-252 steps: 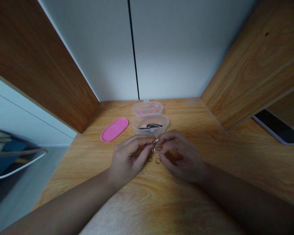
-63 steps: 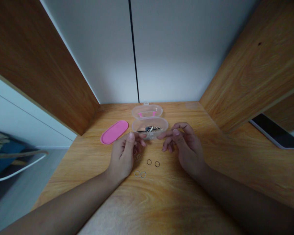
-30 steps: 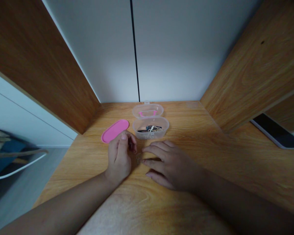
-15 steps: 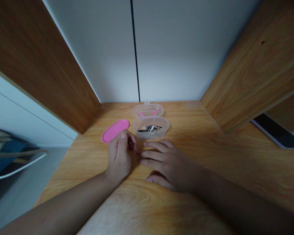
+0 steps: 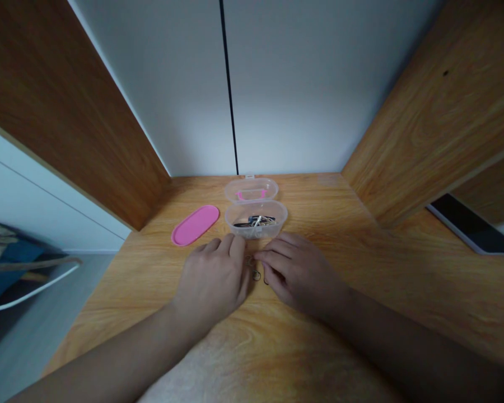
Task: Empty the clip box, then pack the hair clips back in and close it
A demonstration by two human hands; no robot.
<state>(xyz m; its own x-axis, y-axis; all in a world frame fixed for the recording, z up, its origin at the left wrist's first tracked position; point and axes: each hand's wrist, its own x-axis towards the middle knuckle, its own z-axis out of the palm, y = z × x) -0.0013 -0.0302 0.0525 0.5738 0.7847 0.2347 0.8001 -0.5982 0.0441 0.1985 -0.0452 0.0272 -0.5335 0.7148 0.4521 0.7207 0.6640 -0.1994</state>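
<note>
Several small thin rings (image 5: 256,275) lie on the wooden tabletop between my two hands. My left hand (image 5: 214,274) rests palm down just left of them, with its fingers curled under and the fingertips hidden. My right hand (image 5: 300,271) is on the other side, its fingers bent together towards the rings. What either hand holds, if anything, is too small or hidden to make out. Right behind my hands stands an open clear plastic case (image 5: 232,215) with dark and metallic hair clips (image 5: 258,221) in it. A pink oval tray (image 5: 195,225) lies left of the case.
The case's raised lid, with a pink handle (image 5: 252,195), leans back near the white wall panels (image 5: 285,101). Wooden side panels (image 5: 437,112) flank the tabletop (image 5: 319,212). A dark-screened phone (image 5: 474,224) lies at the right. Beyond the left edge, a white cable (image 5: 37,296) hangs.
My left hand has turned from thumb-up to knuckles-up and moved slightly right. My right hand's spread fingers have drawn together and bent. The rings now show between the hands.
</note>
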